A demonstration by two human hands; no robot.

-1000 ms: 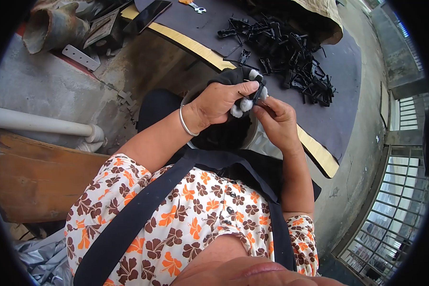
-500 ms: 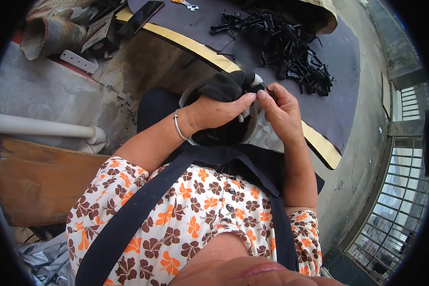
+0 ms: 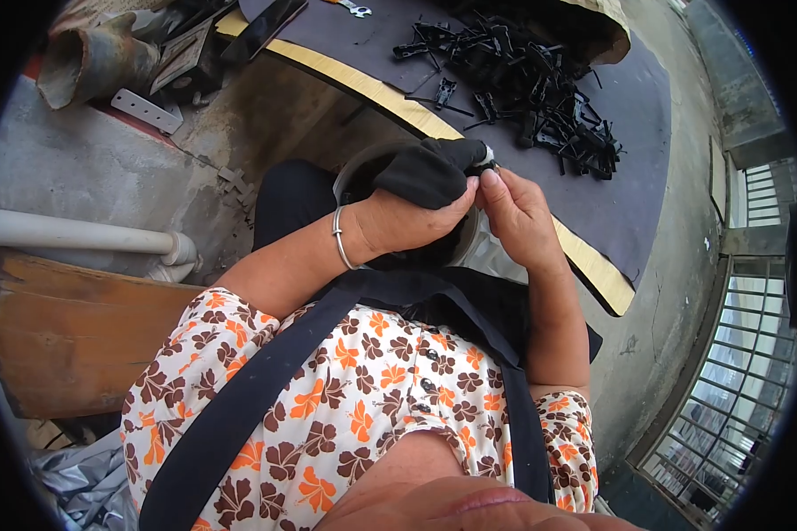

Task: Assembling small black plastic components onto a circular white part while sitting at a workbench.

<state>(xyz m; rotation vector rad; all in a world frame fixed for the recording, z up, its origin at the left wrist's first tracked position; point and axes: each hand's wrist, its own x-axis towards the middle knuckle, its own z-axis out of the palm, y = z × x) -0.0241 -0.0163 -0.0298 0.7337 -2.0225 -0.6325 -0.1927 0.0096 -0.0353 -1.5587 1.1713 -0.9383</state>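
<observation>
My left hand [image 3: 407,219], a silver bangle [image 3: 336,237] at its wrist, is closed around a limp piece of black cloth [image 3: 421,177]. A white wrapped bit [image 3: 487,157] shows at the cloth's far right end, by the fingertips. There my right hand [image 3: 524,217] pinches with thumb and forefinger, close against the left thumb. What lies between those fingertips is too small and hidden to name. Below the hands, a round grey bucket [image 3: 344,181] stands between my knees, with dark contents partly seen.
A dark-covered table [image 3: 629,221] with a pale wooden edge curves ahead. It bears a heap of black plastic parts [image 3: 540,84], a phone [image 3: 264,31] and a small wrench [image 3: 354,9]. A rusty pipe piece [image 3: 97,64], white pipe [image 3: 80,232] and wooden board [image 3: 80,336] are left.
My right fingers have drawn in against the left thumb, and the cloth has shifted slightly right. A black plastic part now lies at the heap's left front, where a dark blur was.
</observation>
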